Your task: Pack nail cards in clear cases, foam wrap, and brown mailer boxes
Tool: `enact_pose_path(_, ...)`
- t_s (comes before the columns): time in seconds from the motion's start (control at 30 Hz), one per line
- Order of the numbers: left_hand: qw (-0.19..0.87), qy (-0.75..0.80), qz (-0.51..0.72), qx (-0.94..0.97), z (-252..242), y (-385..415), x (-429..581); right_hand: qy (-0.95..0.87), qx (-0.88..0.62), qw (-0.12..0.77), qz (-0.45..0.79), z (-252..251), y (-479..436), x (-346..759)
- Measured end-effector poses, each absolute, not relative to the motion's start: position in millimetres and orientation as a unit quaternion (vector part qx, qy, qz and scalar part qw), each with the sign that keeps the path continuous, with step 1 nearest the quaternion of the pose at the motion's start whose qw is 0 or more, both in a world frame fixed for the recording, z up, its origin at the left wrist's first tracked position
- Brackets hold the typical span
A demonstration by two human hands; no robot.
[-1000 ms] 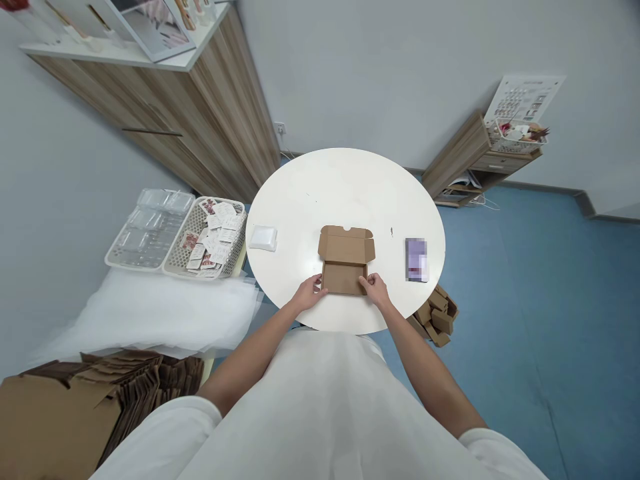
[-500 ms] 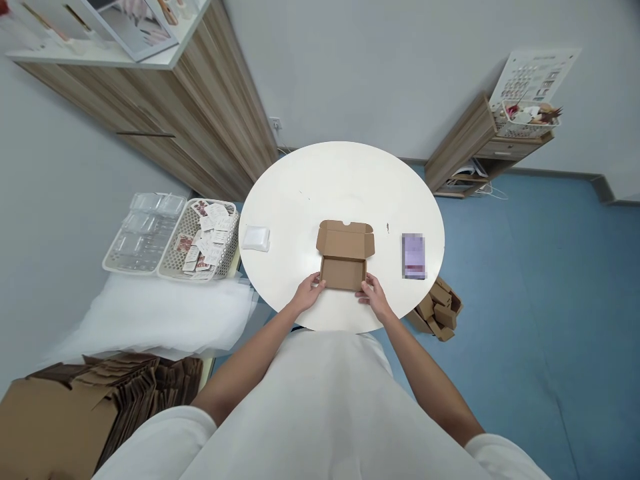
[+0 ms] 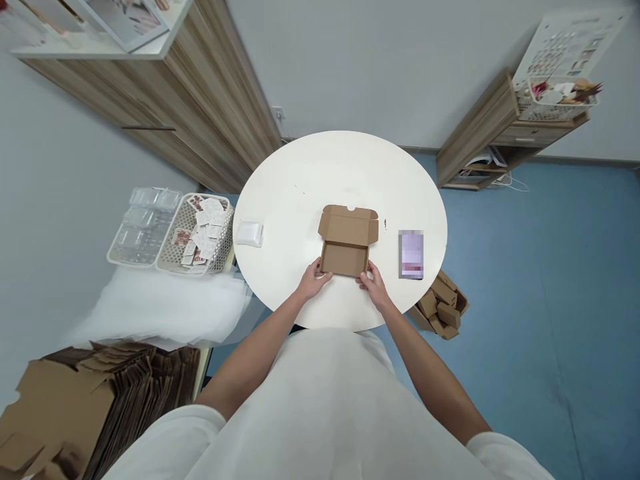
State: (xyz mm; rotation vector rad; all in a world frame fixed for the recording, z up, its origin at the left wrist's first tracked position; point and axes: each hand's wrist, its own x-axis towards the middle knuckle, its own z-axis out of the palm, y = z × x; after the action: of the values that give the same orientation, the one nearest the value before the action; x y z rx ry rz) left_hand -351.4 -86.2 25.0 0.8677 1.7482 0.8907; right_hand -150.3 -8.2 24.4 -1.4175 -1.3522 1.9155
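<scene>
An open brown cardboard box (image 3: 345, 259) sits on the white round table (image 3: 300, 180), its flapped lid raised at the far side. I see nothing inside it. My left hand (image 3: 313, 279) grips the box's near left corner, thumb on the front edge. At the near right corner, my right hand (image 3: 373, 284) holds the box in the same way. Left of the box on the table lies a small white packet (image 3: 249, 233). To the right lies a flat purple item (image 3: 411, 254), blurred by pixelation.
Left of the table are a basket of printed cards (image 3: 200, 233), a tray of clear plastic containers (image 3: 143, 227), white sheets (image 3: 170, 307) and stacked flat cardboard (image 3: 65, 400). Folded boxes (image 3: 443, 307) fill a carton on the floor at right. A small cabinet (image 3: 480, 133) stands by the wall.
The box and both hands have moved slightly away from me across the table. The camera view has shifted a little. Both hands keep hold of the box.
</scene>
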Motion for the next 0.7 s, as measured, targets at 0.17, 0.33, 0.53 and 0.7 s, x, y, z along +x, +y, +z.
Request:
enact_pose_path(0.17,0.472,0.741,0.346,0.329,24,-88,-344,-0.514,-0.504,0.194,0.666,16,-6,-146)
enact_pose_path(0.33,0.476,0.744,0.311,0.351,25,-98,-344,-0.546,-0.527,0.206,0.618,12,-11,-141)
enact_pose_path(0.53,0.451,0.739,0.319,0.386,31,-121,-372,-0.576,-0.565,0.327,0.493,25,-34,-145)
enact_pose_path(0.7,0.308,0.802,0.349,0.375,32,-145,-437,-0.594,-0.547,0.330,0.489,33,-63,-184)
